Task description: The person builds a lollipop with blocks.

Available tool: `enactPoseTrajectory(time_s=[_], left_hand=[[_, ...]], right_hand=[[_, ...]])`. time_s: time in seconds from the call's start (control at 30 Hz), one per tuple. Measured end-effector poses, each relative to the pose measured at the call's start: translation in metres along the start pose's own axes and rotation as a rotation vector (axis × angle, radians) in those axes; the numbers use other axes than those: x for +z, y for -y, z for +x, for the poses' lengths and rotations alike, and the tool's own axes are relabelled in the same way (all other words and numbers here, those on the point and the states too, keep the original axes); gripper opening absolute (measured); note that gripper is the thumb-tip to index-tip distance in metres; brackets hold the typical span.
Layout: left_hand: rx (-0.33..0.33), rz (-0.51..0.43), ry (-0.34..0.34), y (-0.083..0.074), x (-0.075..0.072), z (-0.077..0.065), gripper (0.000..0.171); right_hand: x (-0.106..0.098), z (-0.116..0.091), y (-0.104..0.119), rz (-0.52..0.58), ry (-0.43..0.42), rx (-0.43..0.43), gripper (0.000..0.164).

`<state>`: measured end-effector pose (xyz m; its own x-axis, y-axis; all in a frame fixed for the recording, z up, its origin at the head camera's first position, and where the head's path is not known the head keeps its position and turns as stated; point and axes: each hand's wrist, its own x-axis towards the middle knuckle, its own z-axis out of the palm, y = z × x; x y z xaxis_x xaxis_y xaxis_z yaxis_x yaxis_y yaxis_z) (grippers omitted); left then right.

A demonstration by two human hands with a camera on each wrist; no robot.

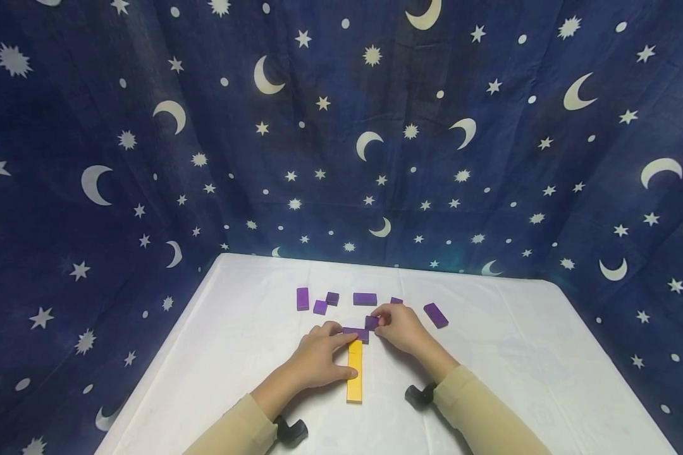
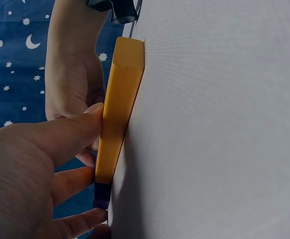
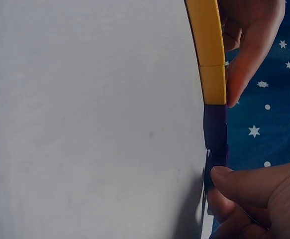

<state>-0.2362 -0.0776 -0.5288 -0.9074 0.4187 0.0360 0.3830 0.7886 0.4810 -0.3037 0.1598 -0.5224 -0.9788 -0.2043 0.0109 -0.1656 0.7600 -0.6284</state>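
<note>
Yellow blocks (image 1: 354, 393) lie end to end in a strip pointing away from me, with a long purple block (image 1: 363, 335) set crosswise at the far end. My left hand (image 1: 319, 357) rests over them. Its thumb touches the yellow strip, its index finger reaches the seam with the purple block, and another finger lies by that block's left end. Between thumb and fingers, my right hand (image 1: 401, 327) pinches a small purple block (image 1: 370, 323) close to the crosswise block's right end. In the right wrist view, the thumb (image 3: 234, 181) presses against the pinched block.
Farther back lie loose purple blocks: an upright-lying one (image 1: 302, 299) at left, two small ones (image 1: 320, 307) near it, a crosswise one (image 1: 365, 299), and a slanted one (image 1: 436, 315) at right. Another block (image 1: 396, 301) is partly hidden behind my right hand. A starry curtain (image 1: 341, 208) hangs behind the white table (image 1: 250, 284).
</note>
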Motion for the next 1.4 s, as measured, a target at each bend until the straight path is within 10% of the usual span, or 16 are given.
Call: enactPoseTrajectory(time_s=[1.4], left_hand=[[0.009,-0.003,-0.004,0.0013,0.0004,-0.0001,0.076]], right_hand=[[0.0048,0.0081,0.0023,0.055,0.017,0.031,0.012]])
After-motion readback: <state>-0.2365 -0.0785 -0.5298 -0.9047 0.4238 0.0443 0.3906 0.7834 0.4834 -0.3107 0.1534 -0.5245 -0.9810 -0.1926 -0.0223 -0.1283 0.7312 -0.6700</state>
